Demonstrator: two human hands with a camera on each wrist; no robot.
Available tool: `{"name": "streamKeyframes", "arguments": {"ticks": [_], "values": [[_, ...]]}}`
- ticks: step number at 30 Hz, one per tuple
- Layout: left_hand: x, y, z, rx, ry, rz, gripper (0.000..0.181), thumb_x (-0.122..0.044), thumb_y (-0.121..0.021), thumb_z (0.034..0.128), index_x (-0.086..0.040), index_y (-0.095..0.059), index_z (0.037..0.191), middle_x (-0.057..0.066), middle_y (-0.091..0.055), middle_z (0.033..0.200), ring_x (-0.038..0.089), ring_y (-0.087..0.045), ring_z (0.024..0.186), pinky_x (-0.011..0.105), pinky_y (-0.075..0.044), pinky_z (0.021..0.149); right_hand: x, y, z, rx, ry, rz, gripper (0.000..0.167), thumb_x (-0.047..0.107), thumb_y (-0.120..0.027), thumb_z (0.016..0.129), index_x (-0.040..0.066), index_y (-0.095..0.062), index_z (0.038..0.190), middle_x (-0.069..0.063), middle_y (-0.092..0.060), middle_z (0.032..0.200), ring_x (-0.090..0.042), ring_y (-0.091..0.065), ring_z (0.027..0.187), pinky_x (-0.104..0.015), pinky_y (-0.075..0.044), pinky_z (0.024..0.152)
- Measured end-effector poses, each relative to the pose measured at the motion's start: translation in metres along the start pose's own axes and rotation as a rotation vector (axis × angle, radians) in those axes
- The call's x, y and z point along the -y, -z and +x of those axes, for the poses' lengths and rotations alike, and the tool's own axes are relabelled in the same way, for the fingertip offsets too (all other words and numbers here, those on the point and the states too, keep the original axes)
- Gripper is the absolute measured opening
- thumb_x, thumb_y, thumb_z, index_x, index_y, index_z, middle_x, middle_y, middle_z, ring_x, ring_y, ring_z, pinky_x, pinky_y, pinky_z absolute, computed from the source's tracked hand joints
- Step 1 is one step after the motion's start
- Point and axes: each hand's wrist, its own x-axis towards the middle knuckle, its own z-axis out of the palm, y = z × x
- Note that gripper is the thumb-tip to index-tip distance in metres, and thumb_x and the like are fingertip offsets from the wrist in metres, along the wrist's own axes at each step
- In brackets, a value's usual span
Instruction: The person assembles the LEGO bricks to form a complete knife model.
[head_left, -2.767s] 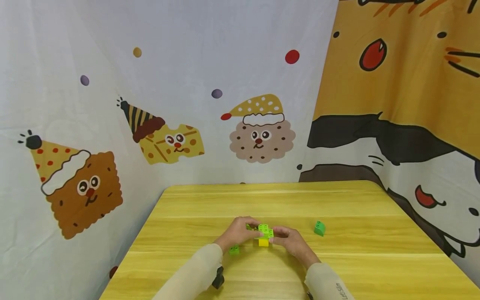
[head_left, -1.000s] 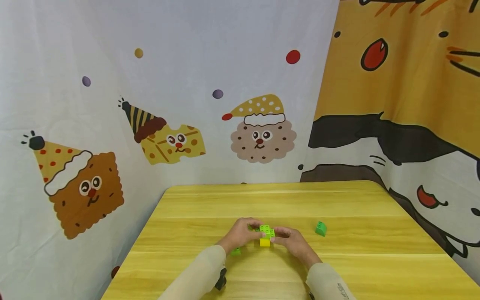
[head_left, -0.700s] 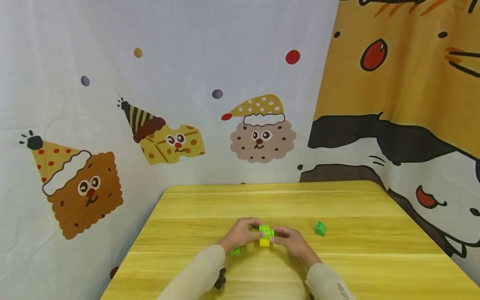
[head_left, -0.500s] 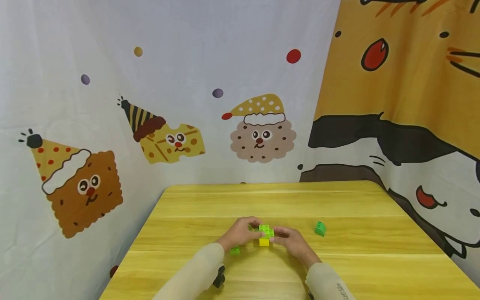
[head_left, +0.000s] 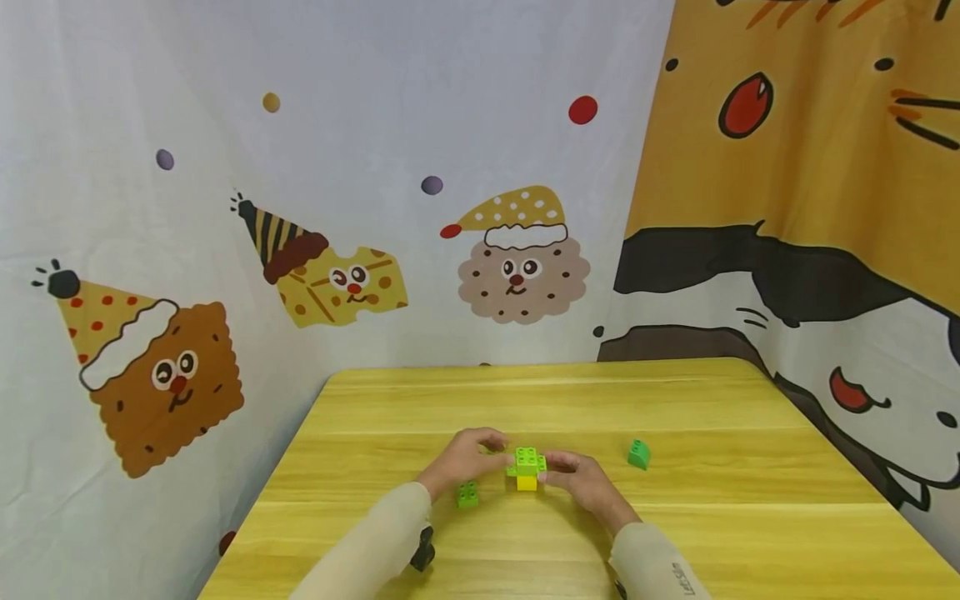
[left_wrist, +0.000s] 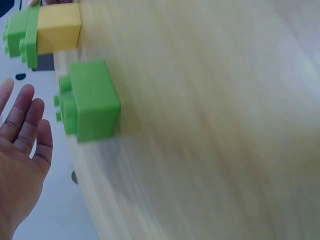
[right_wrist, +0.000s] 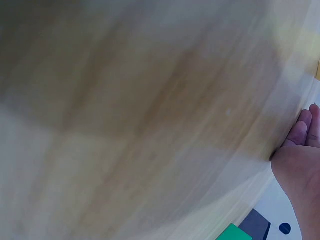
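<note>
A small stack stands on the table, with green bricks [head_left: 527, 461] on top of a yellow brick [head_left: 527, 483]. Its green part widens to both sides under the upper brick. My left hand [head_left: 465, 457] is open just left of the stack, its fingers apart from it; in the left wrist view the left hand [left_wrist: 22, 165] holds nothing. At the stack's right side, my right hand [head_left: 588, 482] pinches the green end between thumb and fingers. The right wrist view shows this hand [right_wrist: 300, 165] at its edge, the grip out of sight.
A loose green brick [head_left: 467, 495] lies near my left wrist, also close up in the left wrist view as a green block [left_wrist: 94, 102]. Farther right on the wooden table [head_left: 705, 533] is a darker green curved block [head_left: 638, 454]. A patterned cloth [head_left: 375, 125] hangs behind.
My left hand has let go of the stack and moved a little left, which uncovers the stack's left green end and the loose brick. The right hand stays at the stack.
</note>
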Motion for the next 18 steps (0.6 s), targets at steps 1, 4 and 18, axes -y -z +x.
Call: {"name": "streamKeyframes", "arguments": {"ticks": [1,4,18], "values": [[0.001,0.003,-0.001,-0.007,0.003,-0.003,0.045,-0.038,-0.072,0.0918,-0.011,-0.067,0.127,0.003,-0.065,0.118,0.024,-0.057,0.11,0.047,-0.048,0.092,0.0,0.0,0.0,0.0,-0.001,0.0,0.048,0.025,-0.08,0.085,0.002,-0.066,0.126,-0.012,-0.066,0.123,-0.028,-0.06,0.113,-0.049,-0.046,0.097],[0.004,0.012,-0.005,-0.026,0.019,-0.002,0.047,-0.04,-0.072,0.0914,-0.011,-0.067,0.128,0.004,-0.064,0.119,0.024,-0.056,0.111,0.048,-0.048,0.092,0.001,0.0,0.0,-0.001,-0.003,0.001,0.049,0.025,-0.08,0.085,0.002,-0.066,0.126,-0.012,-0.066,0.124,-0.029,-0.059,0.114,-0.05,-0.045,0.098],[0.025,0.036,-0.024,-0.079,0.006,0.012,0.041,-0.03,-0.071,0.0939,-0.006,-0.066,0.127,0.013,-0.065,0.118,0.025,-0.056,0.107,0.045,-0.048,0.087,0.002,0.0,0.0,-0.012,-0.025,-0.031,0.051,0.027,-0.079,0.086,0.003,-0.064,0.129,-0.013,-0.063,0.128,-0.032,-0.057,0.118,-0.052,-0.043,0.1]]}}
